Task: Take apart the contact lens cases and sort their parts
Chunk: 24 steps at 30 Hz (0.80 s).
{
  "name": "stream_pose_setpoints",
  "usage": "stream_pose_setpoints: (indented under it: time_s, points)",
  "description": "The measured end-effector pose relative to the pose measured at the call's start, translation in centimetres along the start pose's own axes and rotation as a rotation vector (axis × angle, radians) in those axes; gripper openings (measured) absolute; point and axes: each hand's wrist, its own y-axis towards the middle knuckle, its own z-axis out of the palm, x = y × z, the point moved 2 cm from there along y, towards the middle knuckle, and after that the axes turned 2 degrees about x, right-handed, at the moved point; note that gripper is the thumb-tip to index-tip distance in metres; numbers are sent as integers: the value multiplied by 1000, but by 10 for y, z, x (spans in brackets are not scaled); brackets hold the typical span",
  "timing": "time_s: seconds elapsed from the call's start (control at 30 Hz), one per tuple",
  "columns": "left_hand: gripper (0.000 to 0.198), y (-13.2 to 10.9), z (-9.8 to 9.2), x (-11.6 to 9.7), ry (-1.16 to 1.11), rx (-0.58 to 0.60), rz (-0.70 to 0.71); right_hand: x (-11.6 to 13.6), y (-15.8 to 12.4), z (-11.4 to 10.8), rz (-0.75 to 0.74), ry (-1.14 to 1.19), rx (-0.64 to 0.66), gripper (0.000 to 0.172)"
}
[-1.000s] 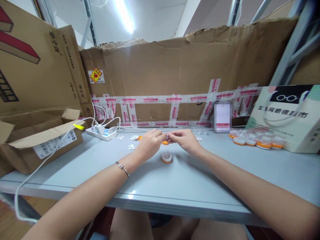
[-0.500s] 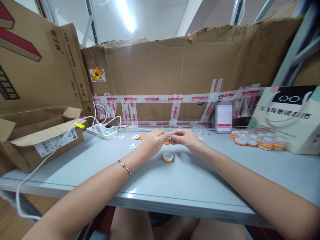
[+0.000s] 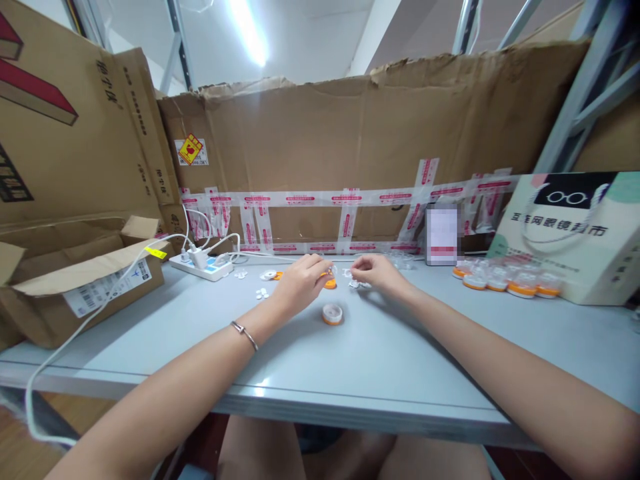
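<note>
My left hand rests on the grey table with its fingers curled at a small orange-rimmed round case. My right hand lies a little to the right, fingers pinched over small clear pieces on the table; what it pinches is too small to name. A second orange-based round case with a clear lid sits on the table just in front of both hands, untouched. A thin bracelet circles my left wrist.
A row of similar orange-based cases stands at the right by a printed paper bag. A white power strip with cables and an open cardboard box are at the left. Small white pieces lie near it. A taped cardboard wall closes the back.
My hands were together holding a small piece between them above the table; they have now drawn apart and lowered, the right hand moving right onto the clear pieces.
</note>
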Motion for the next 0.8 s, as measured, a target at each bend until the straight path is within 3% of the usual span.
stream_pose_setpoints:
  time_s: [0.1, 0.33, 0.5, 0.6, 0.8]
  points:
    - [15, 0, 0, -1, -8, 15, -10, -13, 9, -7, -37, -233, -103, 4]
    - [15, 0, 0, -1, -34, 41, -13, -28, 17, -7, -20, -341, -117, 6]
    - [16, 0, 0, 0, -36, 46, -6, -21, 13, -7, -39, -374, -153, 11]
    - [18, -1, 0, 0, -30, 47, 1, -4, 5, -7, -94, -246, -140, 14]
    - [19, -1, 1, 1, -8, 49, -10, 36, -18, 7, -217, 243, 166, 22]
